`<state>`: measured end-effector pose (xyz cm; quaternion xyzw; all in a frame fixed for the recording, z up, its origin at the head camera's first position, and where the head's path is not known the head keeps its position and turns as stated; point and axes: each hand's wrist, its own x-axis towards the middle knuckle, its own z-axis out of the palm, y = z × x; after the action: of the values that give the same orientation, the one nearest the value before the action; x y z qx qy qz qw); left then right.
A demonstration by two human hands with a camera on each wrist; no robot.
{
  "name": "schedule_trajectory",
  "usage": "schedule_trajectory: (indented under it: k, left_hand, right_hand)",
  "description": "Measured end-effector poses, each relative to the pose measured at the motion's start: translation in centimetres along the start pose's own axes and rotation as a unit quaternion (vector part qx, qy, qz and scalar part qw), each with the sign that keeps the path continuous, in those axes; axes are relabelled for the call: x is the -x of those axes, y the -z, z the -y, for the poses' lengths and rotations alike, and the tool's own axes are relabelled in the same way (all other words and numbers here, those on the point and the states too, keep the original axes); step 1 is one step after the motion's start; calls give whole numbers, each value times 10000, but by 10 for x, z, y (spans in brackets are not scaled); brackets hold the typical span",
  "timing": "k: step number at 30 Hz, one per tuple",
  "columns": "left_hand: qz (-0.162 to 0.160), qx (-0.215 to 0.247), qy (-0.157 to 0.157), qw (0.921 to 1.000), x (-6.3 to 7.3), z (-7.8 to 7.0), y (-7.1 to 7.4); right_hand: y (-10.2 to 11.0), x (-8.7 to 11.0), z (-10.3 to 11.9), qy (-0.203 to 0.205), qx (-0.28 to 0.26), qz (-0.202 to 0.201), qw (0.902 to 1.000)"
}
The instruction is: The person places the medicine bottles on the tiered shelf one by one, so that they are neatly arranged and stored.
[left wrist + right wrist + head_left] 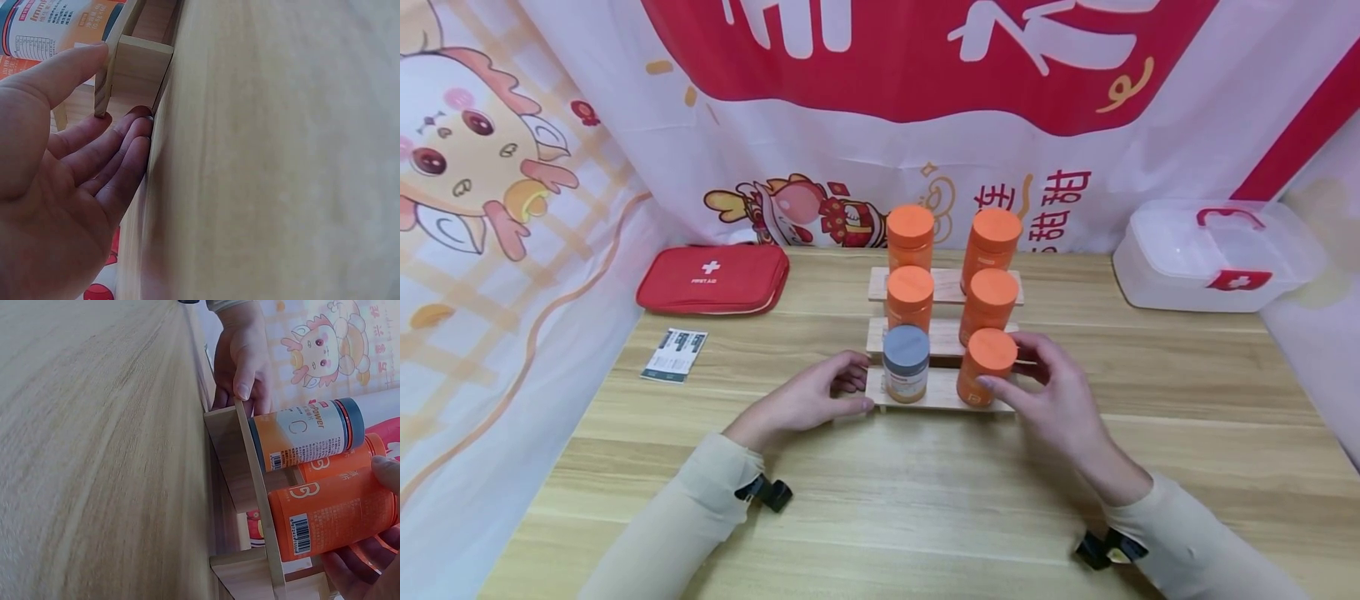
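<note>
A three-step wooden rack (942,390) carries several orange-lidded pill bottles and one grey-lidded bottle (906,364). My left hand (811,392) holds the left end of the lowest step; in the left wrist view the thumb (69,72) lies on the board's upper side and the index fingertip touches below. My right hand (1060,400) grips the front right orange bottle (987,367), thumb on its near side and fingers behind. In the right wrist view this orange bottle (337,512) stands with its base at the step's board (259,469), beside the grey-lidded bottle (306,434).
At the back left lies a red first aid pouch (713,279), with a small printed card (673,355) in front of it. A clear white first aid box (1210,258) stands at the back right. A printed cloth (865,142) hangs behind the wooden table (925,517).
</note>
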<state>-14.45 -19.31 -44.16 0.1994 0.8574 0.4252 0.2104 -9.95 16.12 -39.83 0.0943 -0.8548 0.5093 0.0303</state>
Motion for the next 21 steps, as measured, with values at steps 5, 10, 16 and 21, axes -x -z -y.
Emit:
schedule_trajectory:
  k: [5,10,16,21]
  left_hand:
    - [-8,-19,-2,10000,0,-1,1]
    - [26,-112,57,9999,2,-3,1]
    - [69,-51,245,9997,8,-8,5]
    - [-239,-199,152,9994,17,-9,16]
  right_hand:
    - [-1,0,0,6,11,-42,10000]
    - [-2,1,-2,72,89,-52,9999]
    - [3,3,-5,294,282,-45,9992]
    - [19,3,-9,1202,-196,-440,9916]
